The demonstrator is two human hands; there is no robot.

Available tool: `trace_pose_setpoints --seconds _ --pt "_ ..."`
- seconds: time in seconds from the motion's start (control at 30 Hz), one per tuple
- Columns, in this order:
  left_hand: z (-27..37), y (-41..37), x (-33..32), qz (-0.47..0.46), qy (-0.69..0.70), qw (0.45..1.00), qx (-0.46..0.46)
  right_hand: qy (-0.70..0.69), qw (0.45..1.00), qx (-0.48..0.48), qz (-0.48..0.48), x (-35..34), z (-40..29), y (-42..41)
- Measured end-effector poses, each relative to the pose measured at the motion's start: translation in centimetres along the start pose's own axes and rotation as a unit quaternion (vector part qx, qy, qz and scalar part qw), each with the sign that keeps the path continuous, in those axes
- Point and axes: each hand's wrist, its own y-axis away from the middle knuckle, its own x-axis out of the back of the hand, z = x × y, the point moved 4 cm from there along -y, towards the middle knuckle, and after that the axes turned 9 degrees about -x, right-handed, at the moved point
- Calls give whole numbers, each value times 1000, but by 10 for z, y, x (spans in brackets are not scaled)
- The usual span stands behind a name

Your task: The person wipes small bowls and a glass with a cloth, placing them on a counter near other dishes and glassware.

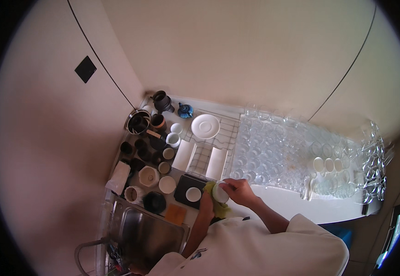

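Observation:
A small white cup point(220, 192) is held between my two hands, close to my body. My right hand point(236, 189) grips its rim from the right. On the cup's other side, my left hand point(206, 203) holds a yellow-green cloth point(222, 210) against it. Just left of my left hand, another small white cup point(193, 194) stands on a black square tray or plate point(182, 188). A wire rack point(230, 132) beyond my hands bears a round white saucer point(205, 126) and white rectangular dishes point(217, 163).
At left are dark cups, white bowls point(149, 176), a blue teapot point(185, 110) and an orange-brown square point(175, 214). A steel sink point(151, 229) lies lower left. Many clear glasses point(267, 150), three white cups point(329, 165) and shiny glassware or cutlery point(376, 165) stand at right.

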Motion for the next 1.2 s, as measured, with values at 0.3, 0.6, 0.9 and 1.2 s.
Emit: trace_pose_setpoints --seconds 0.3,0.6,0.9,1.2 --pt "43 39 -45 -45 -382 756 -530 -226 899 -313 -204 -3 14 -6" --pt "41 27 -63 -91 -443 818 -356 47 982 -19 -183 25 8 -22" --pt "33 -18 -10 -73 -481 849 -207 146 980 80 -111 23 -33 -21" --pt "90 20 -62 -127 -420 755 -487 -39 984 -166 -58 -5 -11 -40"
